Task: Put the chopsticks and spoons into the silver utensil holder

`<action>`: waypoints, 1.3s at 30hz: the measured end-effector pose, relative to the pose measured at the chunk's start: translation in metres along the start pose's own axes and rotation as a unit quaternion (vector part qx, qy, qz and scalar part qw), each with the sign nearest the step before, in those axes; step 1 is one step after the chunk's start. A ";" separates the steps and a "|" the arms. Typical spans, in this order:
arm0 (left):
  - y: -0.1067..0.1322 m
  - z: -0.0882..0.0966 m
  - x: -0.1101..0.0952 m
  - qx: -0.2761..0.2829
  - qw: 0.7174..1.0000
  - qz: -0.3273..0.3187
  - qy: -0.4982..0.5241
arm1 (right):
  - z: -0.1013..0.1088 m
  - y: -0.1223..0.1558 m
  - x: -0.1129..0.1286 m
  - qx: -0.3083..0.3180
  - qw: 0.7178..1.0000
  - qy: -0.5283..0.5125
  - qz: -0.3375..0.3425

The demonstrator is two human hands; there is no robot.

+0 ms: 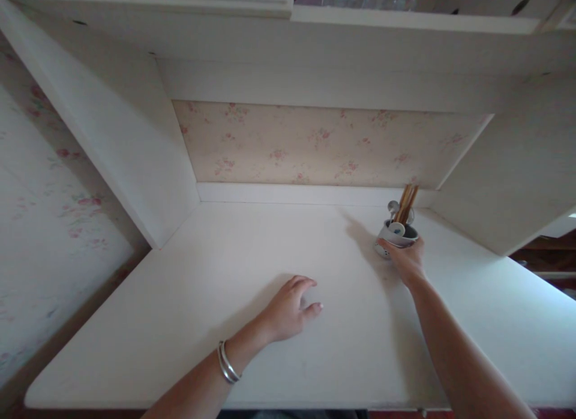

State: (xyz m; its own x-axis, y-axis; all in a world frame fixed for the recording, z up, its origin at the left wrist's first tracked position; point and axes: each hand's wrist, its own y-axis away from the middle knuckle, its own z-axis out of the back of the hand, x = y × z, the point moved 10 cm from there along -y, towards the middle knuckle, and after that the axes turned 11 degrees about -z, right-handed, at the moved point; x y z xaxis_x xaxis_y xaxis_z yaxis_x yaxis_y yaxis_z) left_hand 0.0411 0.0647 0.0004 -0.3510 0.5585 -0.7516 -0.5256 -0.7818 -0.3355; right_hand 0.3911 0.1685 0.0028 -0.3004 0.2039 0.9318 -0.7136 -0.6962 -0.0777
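Observation:
My right hand (407, 260) is wrapped round a small grey-white utensil holder (396, 234) that stands on the white tabletop (225, 269) near the back right. Wooden chopsticks (407, 203) and spoons stick up out of the holder. My left hand (290, 308) rests on the tabletop near the middle, fingers loosely curled downward and holding nothing. A pair of silver bangles (227, 362) sits on my left wrist.
White side panels (130, 143) close in the desk alcove on both sides, with floral wallpaper (315, 143) at the back. A shelf (405, 17) overhead carries red and clear items. A floral wall (49, 215) lies to the left.

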 end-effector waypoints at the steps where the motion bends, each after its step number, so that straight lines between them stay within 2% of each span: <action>1: -0.002 0.005 0.003 -0.021 0.999 0.018 0.043 | -0.004 0.003 0.002 -0.003 1.000 0.003 0.002; 4: -0.006 0.018 0.017 -0.101 0.970 0.089 0.204 | -0.022 0.024 0.012 0.038 0.999 0.021 0.016; 7: -0.010 0.031 0.034 -0.204 0.897 0.131 0.370 | -0.054 0.073 0.036 0.183 0.981 0.029 0.053; 10: -0.013 0.041 0.045 -0.275 0.808 0.128 0.504 | -0.088 0.143 0.065 0.359 0.928 0.049 0.083; 12: -0.016 0.043 0.045 -0.270 0.767 0.122 0.570 | -0.106 0.191 0.081 0.474 0.875 0.046 0.090; 14: -0.016 0.045 0.043 -0.251 0.733 0.126 0.620 | -0.119 0.229 0.091 0.543 0.833 0.048 0.089; 16: -0.013 0.048 0.044 -0.258 0.695 0.139 0.657 | -0.130 0.257 0.093 0.597 0.800 0.029 0.058; 17: -0.010 0.051 0.045 -0.271 0.674 0.144 0.672 | -0.136 0.268 0.091 0.622 0.782 0.003 0.022; 20: -0.005 0.058 0.051 -0.317 0.628 0.135 0.698 | -0.150 0.296 0.078 0.683 0.708 -0.102 -0.148; 22: -0.002 0.059 0.055 -0.337 0.609 0.137 0.705 | -0.153 0.313 0.071 0.708 0.644 -0.158 -0.243; 24: 0.001 0.059 0.061 -0.359 0.600 0.151 0.699 | -0.153 0.326 0.069 0.731 0.589 -0.188 -0.290; 25: 0.002 0.059 0.064 -0.370 0.598 0.157 0.694 | -0.151 0.330 0.069 0.737 0.572 -0.199 -0.300; 29: 0.002 0.060 0.070 -0.374 0.605 0.155 0.686 | -0.146 0.337 0.063 0.745 0.537 -0.227 -0.325; 32: 0.000 0.059 0.073 -0.356 0.611 0.154 0.690 | -0.145 0.346 0.057 0.758 0.499 -0.236 -0.348; 34: 0.001 0.062 0.077 -0.365 0.609 0.155 0.687 | -0.144 0.351 0.055 0.764 0.477 -0.240 -0.361; 36: 0.004 0.067 0.080 -0.392 0.604 0.151 0.678 | -0.144 0.354 0.055 0.768 0.464 -0.244 -0.368; 39: 0.007 0.071 0.084 -0.422 0.602 0.149 0.662 | -0.146 0.351 0.057 0.760 0.463 -0.262 -0.374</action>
State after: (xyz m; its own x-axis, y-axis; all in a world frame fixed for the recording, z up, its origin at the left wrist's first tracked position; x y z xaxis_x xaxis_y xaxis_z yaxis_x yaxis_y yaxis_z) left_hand -0.0465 0.1258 -0.0245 0.8854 0.0846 -0.4571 0.1838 -0.9669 0.1771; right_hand 0.0316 0.0362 -0.0227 0.1492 0.8616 0.4851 0.8946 -0.3266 0.3049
